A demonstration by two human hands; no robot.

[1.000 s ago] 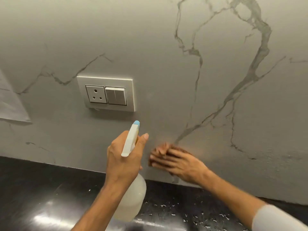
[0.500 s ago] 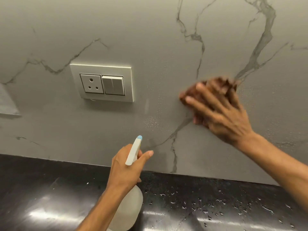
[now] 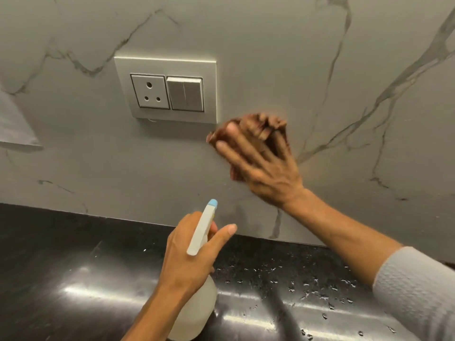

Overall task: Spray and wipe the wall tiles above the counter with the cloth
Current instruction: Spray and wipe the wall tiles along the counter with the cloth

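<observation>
Here: one cloth [image 3: 218, 137] under right hand [image 3: 266, 166], one bottle [image 3: 195, 315] in left hand [image 3: 187, 262].

The right grip [image 3: 266, 168] presses a reddish-brown cloth [image 3: 218, 138] on the grey marble wall tiles [image 3: 270, 57], just right of the socket and switch plate [image 3: 167, 92]. Its fingers are spread out. The left grip [image 3: 187, 262] holds a white spray bottle [image 3: 200, 232] with a blue tip above the shiny black bench [image 3: 73, 267]. Water drops [image 3: 307, 289] lie on the bench.

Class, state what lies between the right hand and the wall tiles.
The head view shows the brown cloth between the right hand and the wall tiles, pressed against them.
</observation>
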